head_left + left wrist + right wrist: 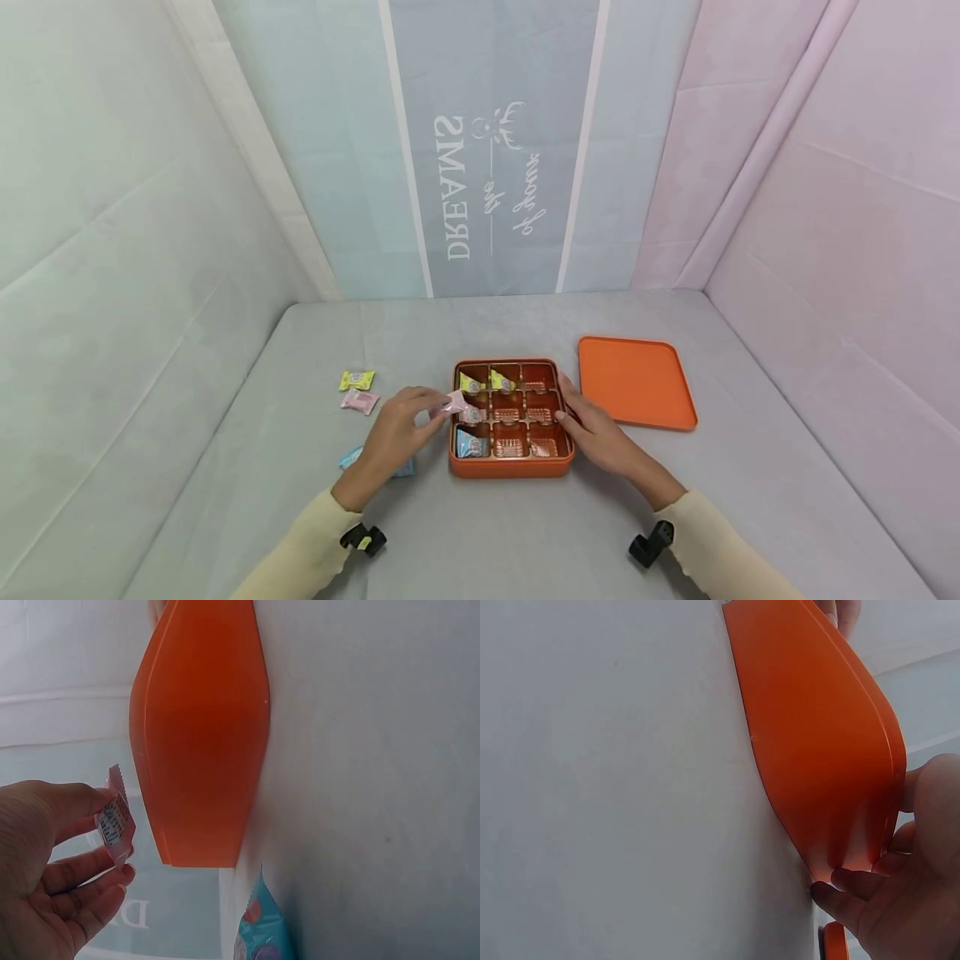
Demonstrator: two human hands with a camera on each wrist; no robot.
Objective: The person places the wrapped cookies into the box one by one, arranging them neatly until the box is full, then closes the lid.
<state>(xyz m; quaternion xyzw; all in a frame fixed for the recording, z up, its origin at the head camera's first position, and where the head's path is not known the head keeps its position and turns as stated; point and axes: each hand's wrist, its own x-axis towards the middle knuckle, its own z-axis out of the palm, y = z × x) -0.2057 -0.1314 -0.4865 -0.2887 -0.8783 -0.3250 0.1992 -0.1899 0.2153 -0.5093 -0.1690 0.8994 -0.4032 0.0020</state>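
Observation:
My left hand (401, 433) pinches a pink-wrapped candy (454, 402) between thumb and fingers, over the left rim of an orange box (510, 469). In the left wrist view the candy (116, 825) hangs beside the box wall (202, 735). The box has a brown divided tray inside. Two yellow-wrapped candies (501, 381) lie in its back left and back middle compartments, a pink one (472, 414) in the middle left, and a blue one (471, 444) in the front left. My right hand (600, 433) holds the box's right side, thumb at the rim, fingers against the wall (832, 772).
On the grey cloth left of the box lie a yellow candy (357, 380) and a pink candy (360, 401). Blue candy wrappers (349, 457) show partly behind my left wrist. The flat orange lid (637, 383) lies right of the box. Fabric walls enclose the sides and back.

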